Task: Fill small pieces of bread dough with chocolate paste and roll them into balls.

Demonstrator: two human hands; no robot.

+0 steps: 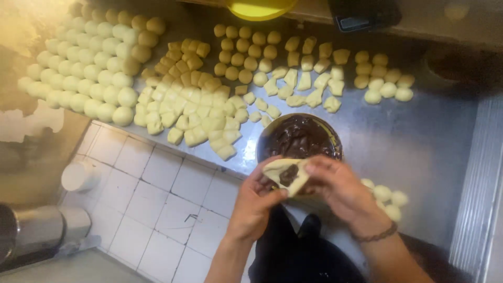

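Low in the centre of the frame, your left hand (257,196) and right hand (338,188) meet over the edge of a steel table (419,141), fingers curled closed around a flattened piece of dough (288,175) with a dark filling showing at its middle. Your fingers cover much of the dough's edge, so its full outline cannot be made out. Just above your hands sits a round bowl of chocolate paste (299,137), its near rim partly hidden behind the dough.

Across the upper half of the frame, cut dough pieces (199,112) and rolled dough balls (86,68) lie in rows and heaps; the far left ones wash out in strong light. A few small balls (390,199) lie just right of your right wrist, partly behind it. A yellow vessel (259,8) is cut off at the top edge. At lower left, a grey metal machine (36,228) is blurred and only partly in frame above white floor tiles (157,209).
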